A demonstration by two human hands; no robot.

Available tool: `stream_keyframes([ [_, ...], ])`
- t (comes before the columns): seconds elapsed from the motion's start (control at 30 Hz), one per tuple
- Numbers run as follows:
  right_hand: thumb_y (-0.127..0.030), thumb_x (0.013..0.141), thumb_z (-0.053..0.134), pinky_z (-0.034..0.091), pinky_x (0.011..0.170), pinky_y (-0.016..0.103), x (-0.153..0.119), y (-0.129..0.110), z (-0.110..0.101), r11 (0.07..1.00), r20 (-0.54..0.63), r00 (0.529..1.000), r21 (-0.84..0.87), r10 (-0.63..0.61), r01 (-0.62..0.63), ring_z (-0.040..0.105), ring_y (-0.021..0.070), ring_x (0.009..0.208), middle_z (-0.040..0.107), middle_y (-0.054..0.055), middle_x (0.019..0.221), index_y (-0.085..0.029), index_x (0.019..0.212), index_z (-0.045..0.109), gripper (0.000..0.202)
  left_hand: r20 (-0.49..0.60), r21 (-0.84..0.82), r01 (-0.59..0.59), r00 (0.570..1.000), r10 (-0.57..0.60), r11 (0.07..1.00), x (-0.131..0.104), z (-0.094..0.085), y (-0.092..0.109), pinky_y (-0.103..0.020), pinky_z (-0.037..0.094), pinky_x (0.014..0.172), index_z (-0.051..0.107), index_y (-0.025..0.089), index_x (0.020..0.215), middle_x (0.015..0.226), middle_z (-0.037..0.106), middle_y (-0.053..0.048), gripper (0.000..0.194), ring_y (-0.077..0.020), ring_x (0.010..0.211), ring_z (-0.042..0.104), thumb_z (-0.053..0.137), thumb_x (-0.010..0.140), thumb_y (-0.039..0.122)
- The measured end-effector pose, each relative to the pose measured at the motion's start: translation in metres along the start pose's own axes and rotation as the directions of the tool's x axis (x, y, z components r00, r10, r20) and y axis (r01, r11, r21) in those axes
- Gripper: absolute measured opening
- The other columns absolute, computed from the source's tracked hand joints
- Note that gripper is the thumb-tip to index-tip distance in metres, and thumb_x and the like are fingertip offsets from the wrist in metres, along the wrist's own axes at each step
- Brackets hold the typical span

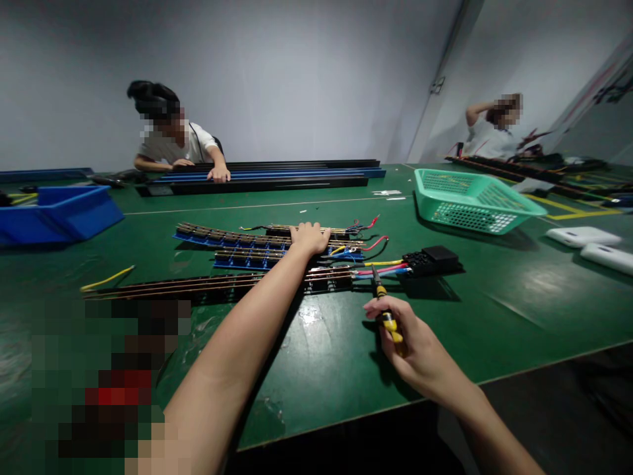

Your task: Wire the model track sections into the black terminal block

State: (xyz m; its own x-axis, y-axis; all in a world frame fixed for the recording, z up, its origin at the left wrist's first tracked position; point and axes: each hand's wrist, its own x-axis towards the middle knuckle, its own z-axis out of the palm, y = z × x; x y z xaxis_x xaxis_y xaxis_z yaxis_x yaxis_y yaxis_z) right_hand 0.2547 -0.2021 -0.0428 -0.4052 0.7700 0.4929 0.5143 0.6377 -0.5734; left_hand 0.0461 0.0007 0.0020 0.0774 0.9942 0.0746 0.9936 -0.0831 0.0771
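Note:
My left hand (310,239) reaches across the green table with its fingers curled over the rear strips of a group of long strips with copper-coloured bars. Its fingertips are partly hidden. Nearest me lies a black conductor strip (237,287), passing under my left forearm. Coloured wires (383,267) run from its right end to a black connector block (431,260). Behind it lie shorter blue-based strips (247,257) with loose wire ends. My right hand (403,333) is closed around needle-nose pliers (388,318) with yellow and black handles, their tip close to the wires.
A blue bin (64,214) stands at the left, a green basket (475,201) at the back right. White devices (583,236) lie at the right. Across the table, a person's hand (218,173) rests on long black and blue profiles (277,181). Another person sits at the far right.

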Motion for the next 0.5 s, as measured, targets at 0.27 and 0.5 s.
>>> stream_keyframes([
  [0.27,-0.002,0.081,0.046,0.055,0.079,0.031,0.006,0.0,-0.007,0.992,0.096,0.99,-0.053,-0.106,0.111,0.064,0.0179,0.088,0.064,0.008,0.105,-0.025,0.132,0.045,0.056,-0.009,0.004,0.003,1.0,-0.003,1.0,0.004,0.003,-0.001,-0.055,0.034,0.104,0.059,0.017,0.127,0.134,0.059,-0.017,0.061,-0.0331,0.125,0.05,0.022,0.098,0.055],
  [0.5,0.005,0.082,0.038,0.054,0.083,0.036,0.013,0.002,-0.017,0.959,0.286,0.939,-0.149,-0.193,0.242,0.062,0.0219,0.097,0.068,0.009,0.105,-0.027,0.13,0.059,0.061,0.0,0.0,0.009,1.0,-0.009,1.0,0.003,0.001,-0.001,-0.055,0.032,0.105,0.059,0.017,0.129,0.136,0.057,-0.018,0.061,-0.0346,0.127,0.049,0.022,0.099,0.055],
])
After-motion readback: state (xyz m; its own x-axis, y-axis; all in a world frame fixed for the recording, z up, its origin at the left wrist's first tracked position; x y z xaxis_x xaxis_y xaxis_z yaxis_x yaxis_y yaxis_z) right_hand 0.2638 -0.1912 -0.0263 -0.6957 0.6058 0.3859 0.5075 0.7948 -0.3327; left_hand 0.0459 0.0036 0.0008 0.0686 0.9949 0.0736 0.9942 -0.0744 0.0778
